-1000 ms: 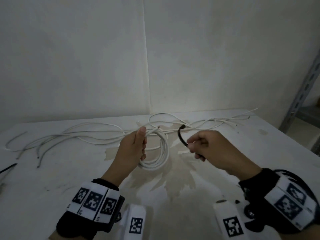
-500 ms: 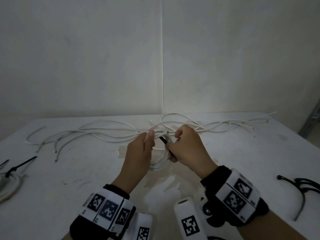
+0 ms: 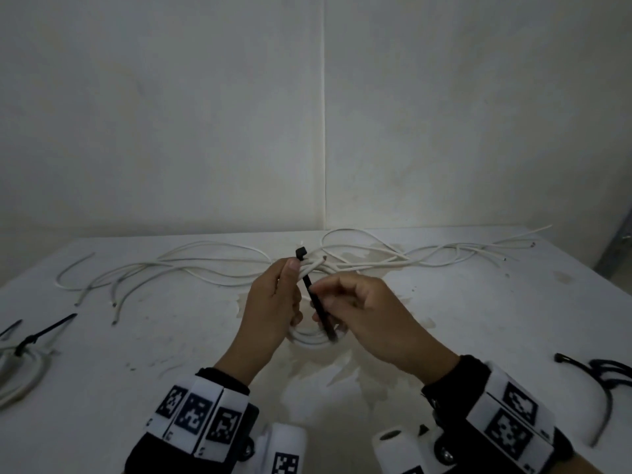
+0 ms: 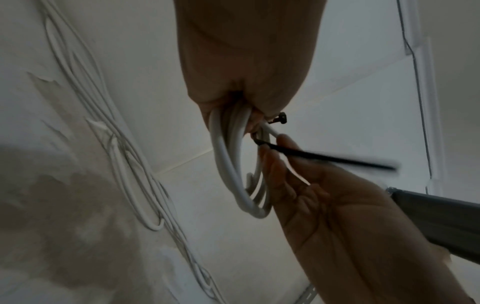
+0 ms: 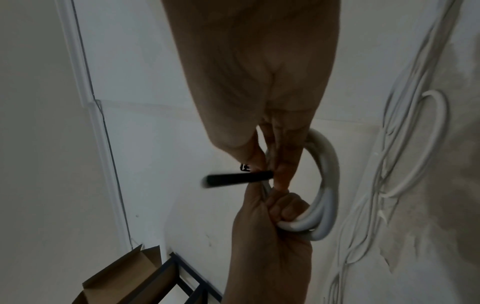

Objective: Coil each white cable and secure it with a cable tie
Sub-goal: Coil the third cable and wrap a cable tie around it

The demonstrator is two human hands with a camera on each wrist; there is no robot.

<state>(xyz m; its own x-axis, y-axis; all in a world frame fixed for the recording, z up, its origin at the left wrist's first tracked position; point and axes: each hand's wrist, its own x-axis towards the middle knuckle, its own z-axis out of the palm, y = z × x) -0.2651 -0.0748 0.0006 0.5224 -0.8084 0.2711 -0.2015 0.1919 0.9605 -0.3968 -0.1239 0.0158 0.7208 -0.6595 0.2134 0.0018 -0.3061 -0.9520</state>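
My left hand (image 3: 273, 302) grips a coiled white cable (image 3: 309, 338) above the white table (image 3: 136, 354); the coil (image 4: 228, 164) hangs from its curled fingers (image 5: 283, 207). A black cable tie (image 3: 316, 299) runs through the coil, its square head (image 3: 301, 252) sticking up beside my left thumb. My right hand (image 3: 362, 313) pinches the tie's strap (image 5: 239, 178) just right of the coil (image 5: 327, 185). The strap (image 4: 330, 159) looks blurred in the left wrist view.
Several loose white cables (image 3: 212, 265) sprawl across the table's far side. A tied coil with a black tie (image 3: 24, 350) lies at the left edge. Spare black ties (image 3: 602, 371) lie at the right. A cardboard box (image 5: 124, 277) and a metal frame stand beyond the table.
My right hand brought the black tie from the right to the coil, passed it through, and now holds the strap angled down while the head stands above my left thumb.
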